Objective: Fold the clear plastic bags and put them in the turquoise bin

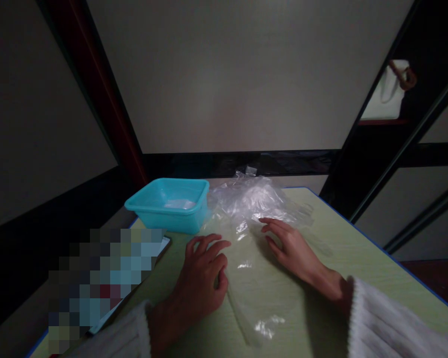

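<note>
A clear plastic bag (254,278) lies flat on the table between my two hands. Behind it is a crumpled heap of clear plastic bags (259,196). My left hand (205,271) is at the flat bag's left edge, fingers bent and apart, with nothing visible in them. Over the bag's right side is my right hand (289,246), its fingers loosely stretched toward the heap and holding nothing that I can see. Whether either hand touches the plastic is hard to tell.
A turquoise plastic basket (171,211) with something whitish inside stands at the back left. Near it lies a flat device (160,248), mostly blurred out. The pale green table (343,253) has a blue edge. Beyond are cabinet panels and a white bag (390,94) on a shelf.
</note>
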The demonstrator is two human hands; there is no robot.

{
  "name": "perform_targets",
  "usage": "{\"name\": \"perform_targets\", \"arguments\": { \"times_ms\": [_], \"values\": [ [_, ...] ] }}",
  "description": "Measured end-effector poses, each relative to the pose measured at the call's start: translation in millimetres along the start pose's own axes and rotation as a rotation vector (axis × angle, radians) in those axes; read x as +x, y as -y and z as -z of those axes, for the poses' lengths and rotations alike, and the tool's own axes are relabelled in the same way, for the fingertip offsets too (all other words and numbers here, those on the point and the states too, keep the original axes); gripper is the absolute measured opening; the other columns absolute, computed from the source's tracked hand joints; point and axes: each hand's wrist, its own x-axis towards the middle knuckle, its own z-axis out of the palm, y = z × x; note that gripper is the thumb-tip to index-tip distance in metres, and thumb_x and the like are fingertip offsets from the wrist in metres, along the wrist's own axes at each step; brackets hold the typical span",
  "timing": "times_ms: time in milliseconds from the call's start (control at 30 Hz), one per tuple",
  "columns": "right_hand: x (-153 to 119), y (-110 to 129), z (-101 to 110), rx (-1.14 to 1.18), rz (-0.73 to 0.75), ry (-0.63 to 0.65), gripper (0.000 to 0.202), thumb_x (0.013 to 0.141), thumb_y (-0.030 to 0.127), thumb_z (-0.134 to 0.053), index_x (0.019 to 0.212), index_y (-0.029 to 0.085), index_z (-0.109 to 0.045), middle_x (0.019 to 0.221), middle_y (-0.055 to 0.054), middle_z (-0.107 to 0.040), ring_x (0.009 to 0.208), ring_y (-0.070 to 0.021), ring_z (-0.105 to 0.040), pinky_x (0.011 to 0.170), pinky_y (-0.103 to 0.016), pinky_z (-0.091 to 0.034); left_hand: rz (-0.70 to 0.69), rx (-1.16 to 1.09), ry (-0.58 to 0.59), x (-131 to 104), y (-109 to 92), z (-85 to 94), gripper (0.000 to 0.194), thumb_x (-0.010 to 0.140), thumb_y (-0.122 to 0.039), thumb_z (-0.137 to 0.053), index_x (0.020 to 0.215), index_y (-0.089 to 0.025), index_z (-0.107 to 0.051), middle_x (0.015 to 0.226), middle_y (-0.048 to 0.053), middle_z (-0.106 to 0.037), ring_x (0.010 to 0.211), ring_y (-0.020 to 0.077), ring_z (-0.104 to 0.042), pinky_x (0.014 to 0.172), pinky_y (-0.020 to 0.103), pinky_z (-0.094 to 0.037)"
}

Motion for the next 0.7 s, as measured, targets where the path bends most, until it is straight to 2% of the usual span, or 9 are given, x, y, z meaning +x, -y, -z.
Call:
{"name": "perform_targets", "arguments": {
  "times_ms": [67, 133, 233, 300, 500, 600, 700],
  "values": [
    [-0.9, 3.2, 1.0, -0.016, -0.004, 0.058, 0.025, 0.077, 0.010, -0.042, 0.094, 0.018, -0.059, 0.110, -0.013, -0.063, 0.099, -0.0267, -0.060, 0.084, -0.043, -0.047, -0.035, -0.049, 0.055, 0.2, 0.1, 0.1, 0.024, 0.057, 0.001, -0.045, 0.068, -0.019, -0.051, 0.095, 0.007, -0.067, 0.101, 0.0277, -0.055, 0.097, 0.051, -0.026],
    [-1.6, 5.7, 1.7, -0.031, -0.015, 0.096, 0.027, 0.078, 0.012, -0.043, 0.098, 0.019, -0.060, 0.101, -0.012, -0.066, 0.090, -0.0263, -0.063, 0.077, -0.041, -0.049, -0.051, -0.084, 0.122, 0.2, 0.2, -0.5, 0.026, 0.056, 0.000, -0.045, 0.072, -0.020, -0.053, 0.088, 0.007, -0.066, 0.093, 0.0249, -0.058, 0.100, 0.049, -0.026],
    [-1.9, 8.4, 2.0, -0.054, 0.003, 0.135, 0.031, 0.079, 0.014, -0.044, 0.104, 0.019, -0.060, 0.093, -0.010, -0.068, 0.083, -0.0259, -0.064, 0.072, -0.039, -0.049, -0.056, -0.073, 0.214, -0.2, -0.9, -1.9, 0.026, 0.058, -0.001, -0.044, 0.074, -0.019, -0.053, 0.079, 0.007, -0.063, 0.077, 0.0215, -0.059, 0.095, 0.043, -0.037],
    [-1.4, 9.8, 1.8, -0.081, 0.031, 0.168, 0.031, 0.081, 0.014, -0.043, 0.107, 0.019, -0.060, 0.091, -0.010, -0.068, 0.083, -0.0250, -0.063, 0.073, -0.037, -0.048, -0.059, -0.044, 0.239, -0.8, -2.5, -2.6, 0.025, 0.058, -0.002, -0.043, 0.074, -0.018, -0.054, 0.074, 0.007, -0.061, 0.074, 0.0215, -0.057, 0.089, 0.041, -0.043],
    [-0.2, 12.0, -0.1, -0.132, 0.093, 0.266, 0.026, 0.085, 0.015, -0.039, 0.090, 0.016, -0.064, 0.083, -0.009, -0.067, 0.076, -0.0219, -0.062, 0.069, -0.034, -0.047, -0.119, -0.019, 0.199, -4.5, -7.2, -5.4, 0.020, 0.064, -0.003, -0.042, 0.071, -0.018, -0.053, 0.069, 0.006, -0.059, 0.071, 0.0201, -0.054, 0.074, 0.036, -0.049],
    [-1.0, 11.9, -0.8, -0.123, 0.090, 0.270, 0.026, 0.086, 0.014, -0.039, 0.092, 0.016, -0.064, 0.084, -0.009, -0.067, 0.077, -0.0210, -0.063, 0.070, -0.033, -0.048, -0.159, -0.037, 0.153, -5.5, -9.2, -7.0, 0.019, 0.071, -0.002, -0.040, 0.068, -0.017, -0.052, 0.065, 0.004, -0.058, 0.066, 0.0178, -0.054, 0.071, 0.033, -0.050],
    [-1.5, 11.9, -1.0, -0.119, 0.089, 0.277, 0.027, 0.086, 0.015, -0.039, 0.098, 0.015, -0.063, 0.092, -0.010, -0.067, 0.083, -0.0226, -0.063, 0.074, -0.035, -0.049, -0.200, -0.037, 0.154, -5.8, -11.9, -6.9, 0.022, 0.073, 0.000, -0.037, 0.070, -0.017, -0.052, 0.064, 0.003, -0.059, 0.065, 0.0167, -0.055, 0.071, 0.032, -0.051]
  ]
}}
